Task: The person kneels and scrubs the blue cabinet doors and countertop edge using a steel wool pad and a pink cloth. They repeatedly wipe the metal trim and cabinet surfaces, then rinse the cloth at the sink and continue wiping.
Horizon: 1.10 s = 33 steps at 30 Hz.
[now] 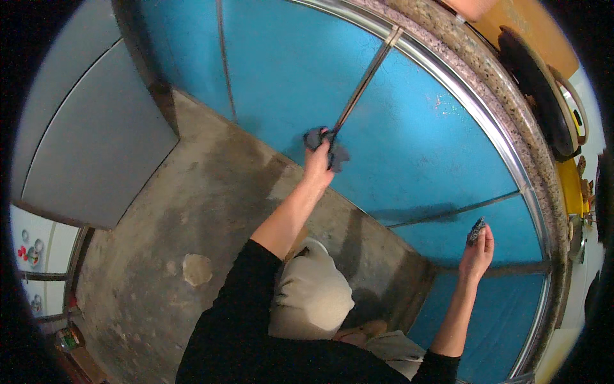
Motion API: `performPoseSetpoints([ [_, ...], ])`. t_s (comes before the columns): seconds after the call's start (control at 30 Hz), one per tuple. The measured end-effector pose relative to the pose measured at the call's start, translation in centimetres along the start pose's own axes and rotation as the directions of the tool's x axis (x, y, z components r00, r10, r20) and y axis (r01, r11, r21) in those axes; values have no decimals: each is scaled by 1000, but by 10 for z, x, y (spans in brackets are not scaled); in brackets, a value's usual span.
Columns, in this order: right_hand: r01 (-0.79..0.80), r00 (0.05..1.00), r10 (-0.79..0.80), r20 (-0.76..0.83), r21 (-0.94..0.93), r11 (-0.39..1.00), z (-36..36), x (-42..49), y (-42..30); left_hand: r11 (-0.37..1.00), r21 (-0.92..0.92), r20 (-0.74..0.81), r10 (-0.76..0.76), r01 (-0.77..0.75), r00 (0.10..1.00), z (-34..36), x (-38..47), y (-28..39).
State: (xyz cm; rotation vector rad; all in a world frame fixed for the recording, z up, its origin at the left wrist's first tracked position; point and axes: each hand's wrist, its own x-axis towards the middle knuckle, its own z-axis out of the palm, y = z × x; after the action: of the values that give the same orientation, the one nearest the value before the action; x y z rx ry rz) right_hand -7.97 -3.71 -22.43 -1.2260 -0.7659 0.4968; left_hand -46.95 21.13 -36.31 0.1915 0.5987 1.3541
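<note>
My left hand (318, 161) holds a crumpled dark grey cloth (339, 156) against the lower part of a metal strip (367, 79) between two blue cabinet panels (288, 62). To the right, my right hand (477, 254) pinches a small dark, speckled scouring pad (476, 230) between thumb and fingers. It is raised in front of the blue panels at the right, near another strip (455, 211); whether it touches them cannot be told.
A speckled stone countertop (508, 81) edges the cabinet above a shiny metal rail (472, 110). A dark pan (537, 86) and a yellow object (568, 187) sit on it. Grey panels (96, 144) stand at the left. Concrete floor (216, 211) lies below, with a pale patch (196, 270).
</note>
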Motion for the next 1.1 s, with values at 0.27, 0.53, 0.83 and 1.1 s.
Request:
performPoseSetpoints([
  [0.27,32,999,-33,26,43,999,31,-17,-23,332,516,356,755,-789,551,198,-65,64],
  [0.53,253,967,-252,33,-35,967,60,5,-44,184,703,315,785,-687,533,89,-26,5],
  [0.83,184,983,-182,22,-82,980,57,1,-35,475,809,45,537,-346,842,22,-6,0],
  [1.1,181,983,-186,-4,-193,964,11,-31,-38,73,576,282,917,-814,282,181,-32,108],
])
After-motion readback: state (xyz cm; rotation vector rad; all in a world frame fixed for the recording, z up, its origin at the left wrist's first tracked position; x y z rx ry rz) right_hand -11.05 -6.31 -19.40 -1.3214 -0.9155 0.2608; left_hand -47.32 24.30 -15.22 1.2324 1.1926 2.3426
